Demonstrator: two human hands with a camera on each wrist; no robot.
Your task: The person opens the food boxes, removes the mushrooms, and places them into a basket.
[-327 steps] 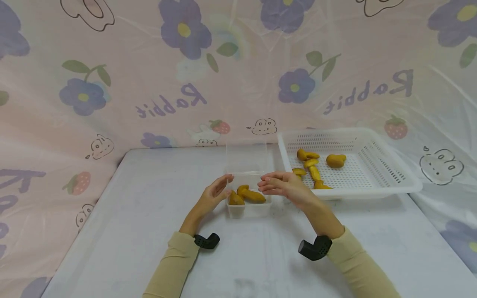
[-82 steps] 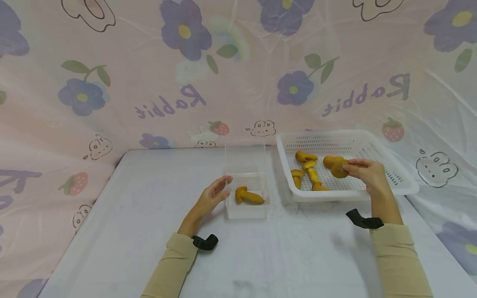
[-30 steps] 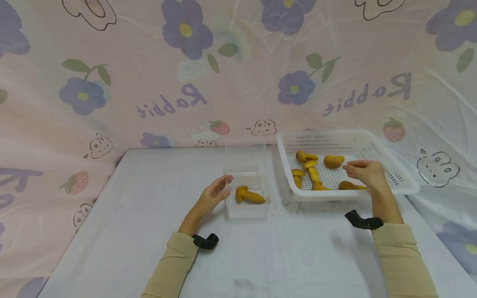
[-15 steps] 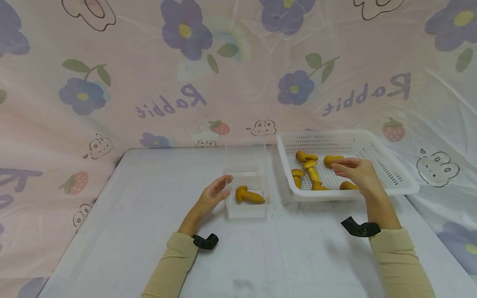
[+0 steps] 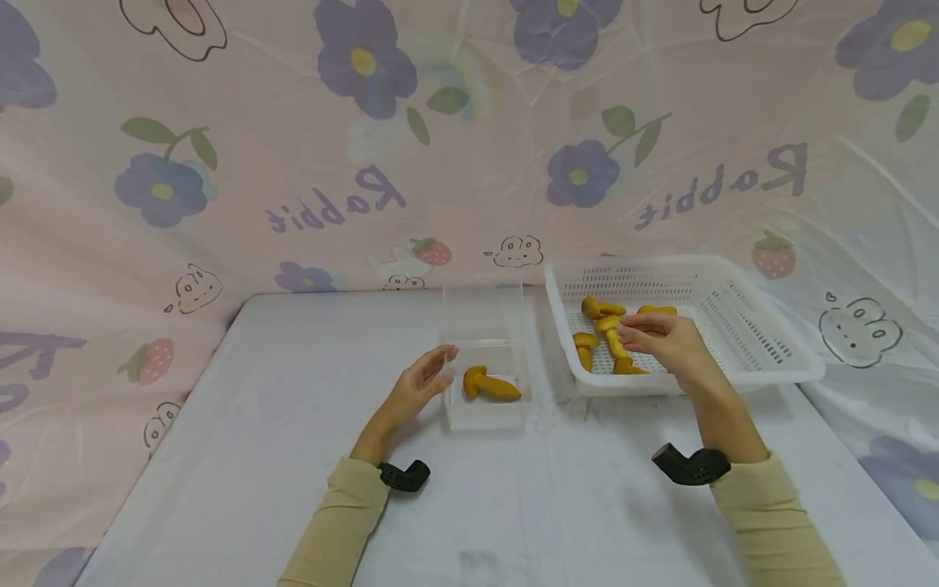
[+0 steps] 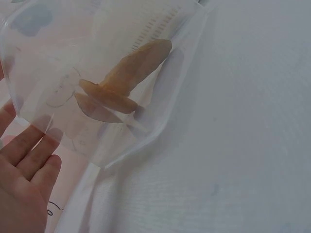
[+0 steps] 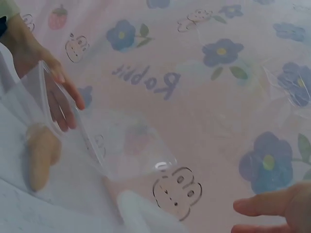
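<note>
A clear plastic box (image 5: 487, 418) with its lid (image 5: 484, 310) raised at the back holds one yellow-brown mushroom (image 5: 491, 386). My left hand (image 5: 412, 390) stays at the box's left side, fingers loosely bent with the tips by its wall; in the left wrist view the mushroom shows through that wall. Over the front of a white perforated basket (image 5: 653, 383) my right hand (image 5: 669, 346) hovers with nothing in its fingers. Mushrooms (image 5: 603, 308) lie in the basket's left part, and another mushroom (image 5: 656, 310) is partly hidden behind the right hand.
Both vessels stand on a white-covered table (image 5: 469, 505), the basket to the right of the box. A patterned cloth (image 5: 469, 163) hangs behind and at the sides. Each wrist wears a black camera (image 5: 691, 465).
One of two mushrooms left the box; the right hand laid a mushroom down in the basket's front and released it. Since then this hand has moved left. The left hand stayed put.
</note>
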